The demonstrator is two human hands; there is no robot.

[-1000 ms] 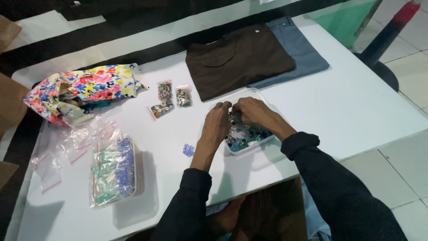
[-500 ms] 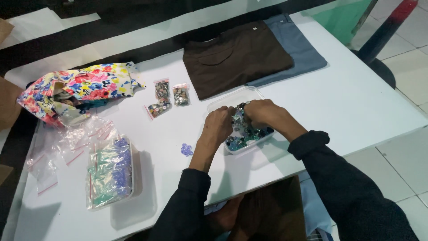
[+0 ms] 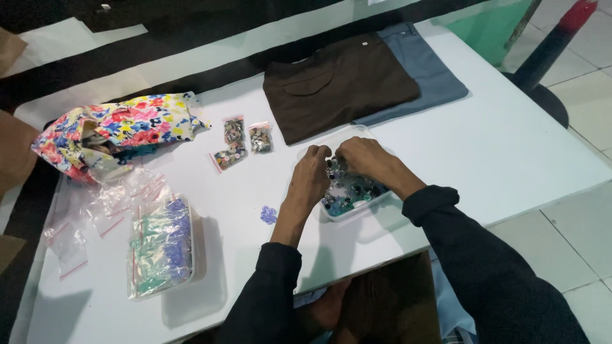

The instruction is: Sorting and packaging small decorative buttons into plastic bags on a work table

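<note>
A clear plastic tray (image 3: 376, 197) full of small dark and teal buttons sits on the white table (image 3: 510, 146). My left hand (image 3: 311, 173) and my right hand (image 3: 364, 157) hover over its far end, fingertips pinched together on something small among the buttons; what they hold is too small to make out. A little purple piece (image 3: 268, 215) lies on the table left of my left forearm.
Three small bags of buttons (image 3: 241, 144) lie behind the tray. A folded brown garment (image 3: 338, 86) overlaps a blue one (image 3: 427, 70). A floral cloth bag (image 3: 115, 130), empty zip bags (image 3: 102, 204) and a bag-filled container (image 3: 162, 248) are on the left.
Both hands stayed over the button tray, their fingers working together at its far end. The view shifted slightly; nothing else on the table moved.
</note>
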